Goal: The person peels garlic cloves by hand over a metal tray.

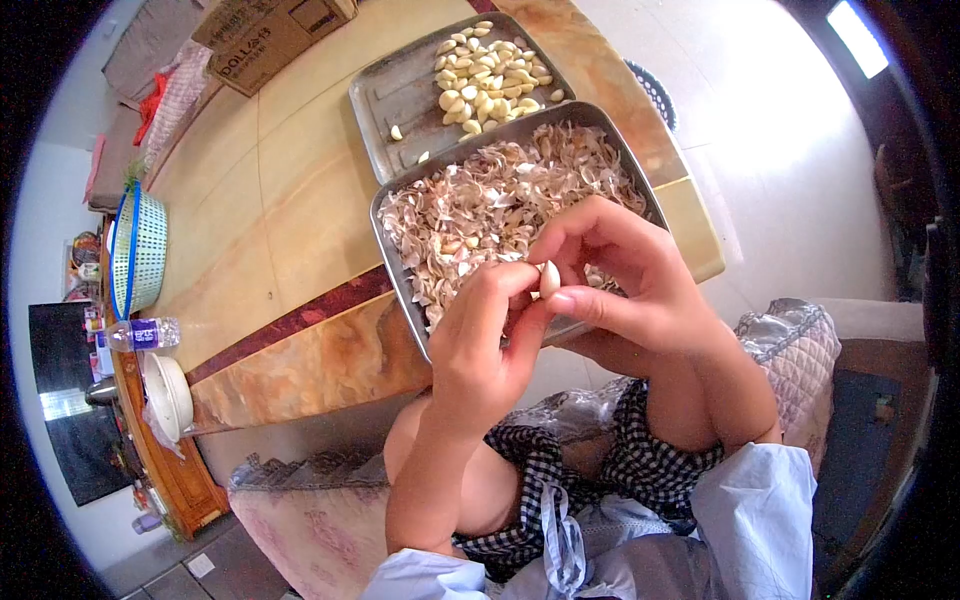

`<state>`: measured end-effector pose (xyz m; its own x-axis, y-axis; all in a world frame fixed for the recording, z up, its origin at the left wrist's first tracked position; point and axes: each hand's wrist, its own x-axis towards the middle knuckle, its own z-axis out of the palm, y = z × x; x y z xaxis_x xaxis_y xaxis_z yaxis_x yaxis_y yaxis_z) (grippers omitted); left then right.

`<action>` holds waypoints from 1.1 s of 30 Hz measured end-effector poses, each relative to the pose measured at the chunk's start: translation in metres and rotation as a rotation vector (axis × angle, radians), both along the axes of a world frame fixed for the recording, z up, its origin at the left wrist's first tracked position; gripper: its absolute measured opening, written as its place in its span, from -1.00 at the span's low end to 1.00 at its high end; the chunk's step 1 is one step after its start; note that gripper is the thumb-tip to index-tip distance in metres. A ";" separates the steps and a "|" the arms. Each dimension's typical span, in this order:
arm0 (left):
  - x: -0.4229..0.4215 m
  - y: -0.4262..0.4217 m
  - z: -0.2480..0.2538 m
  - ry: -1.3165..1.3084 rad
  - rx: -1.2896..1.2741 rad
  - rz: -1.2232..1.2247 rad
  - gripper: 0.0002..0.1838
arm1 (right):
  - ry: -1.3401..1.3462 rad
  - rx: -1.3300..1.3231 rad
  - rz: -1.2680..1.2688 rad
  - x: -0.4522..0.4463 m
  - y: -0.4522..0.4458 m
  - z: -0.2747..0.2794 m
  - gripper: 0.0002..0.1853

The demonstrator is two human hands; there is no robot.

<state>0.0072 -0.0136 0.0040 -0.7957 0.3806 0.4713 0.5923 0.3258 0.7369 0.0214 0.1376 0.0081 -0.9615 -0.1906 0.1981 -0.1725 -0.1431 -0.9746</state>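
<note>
A garlic clove (550, 278) is pinched between the fingertips of both hands, above the near edge of a metal tray (388, 245) heaped with garlic skins (480, 190). My left hand (488, 335) has its thumb and index finger closed against one side of the clove. From the other side my right hand (630, 275) grips it, thumb below and curled index finger above. Beyond lies a second metal tray (375, 115) holding a pile of peeled garlic cloves (485, 80), with a few lying apart from the pile.
Both trays rest on a marble-patterned table (300, 190). A cardboard box (262, 40) stands at the far left. Along the left end are a blue-rimmed basket (140, 250), a plastic bottle (145, 334) and a white bowl (168, 397). A dark perforated basket (652, 92) shows beyond the table's right edge.
</note>
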 end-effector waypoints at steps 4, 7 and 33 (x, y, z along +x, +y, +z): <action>-0.001 0.001 -0.002 0.059 0.016 0.010 -0.77 | -0.130 -0.186 -0.028 0.000 -0.002 -0.003 -0.84; 0.003 0.003 -0.005 -0.151 0.209 0.032 -0.78 | -0.161 -0.329 0.007 -0.001 -0.002 -0.002 -0.87; -0.007 0.005 0.001 0.129 0.107 -0.107 -0.73 | 0.610 0.247 -0.374 -0.004 -0.001 -0.001 -0.82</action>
<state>0.0004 -0.0081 0.0046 -0.6837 0.4019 0.6091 0.7113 0.1803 0.6794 0.0177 0.1367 0.0075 -0.7041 0.0187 0.7098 -0.6859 0.2407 -0.6867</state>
